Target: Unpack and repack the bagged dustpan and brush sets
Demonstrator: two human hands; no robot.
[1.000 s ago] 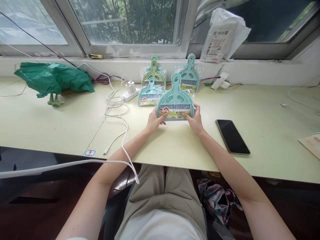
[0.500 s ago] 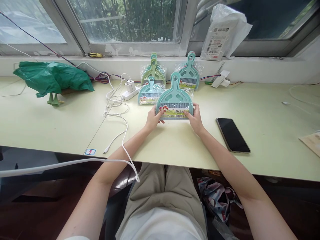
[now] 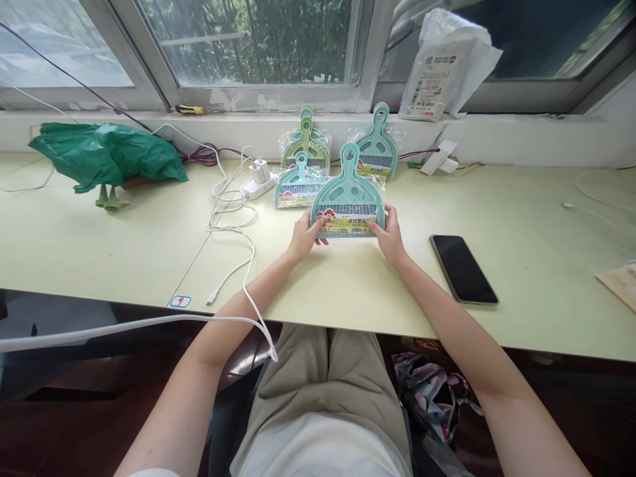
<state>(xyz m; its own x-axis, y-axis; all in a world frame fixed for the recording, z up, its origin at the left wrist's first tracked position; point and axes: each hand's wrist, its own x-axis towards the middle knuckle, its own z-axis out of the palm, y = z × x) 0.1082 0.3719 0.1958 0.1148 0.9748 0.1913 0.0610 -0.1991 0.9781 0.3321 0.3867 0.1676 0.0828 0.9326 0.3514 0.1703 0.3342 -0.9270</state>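
Note:
Between both hands a teal dustpan and brush set (image 3: 348, 193) in clear plastic is held upright, handle up, its label facing me. My left hand (image 3: 304, 236) grips the lower left side, thumb on the front and fingers behind. On the lower right side my right hand (image 3: 391, 237) grips it the same way. Just behind on the left stands a smaller light-blue dustpan set (image 3: 299, 182), partly covered by the held one. Farther back, green dustpan sets (image 3: 306, 147) and another teal dustpan set (image 3: 380, 142) lean against the wall under the window.
A black phone (image 3: 464, 269) lies right of my right arm. White cables (image 3: 233, 199) and a power strip with a charger (image 3: 259, 180) lie left. A green plastic bag (image 3: 106, 156) is at far left. A yellow utility knife (image 3: 189, 109) and a white package (image 3: 432, 79) are on the sill.

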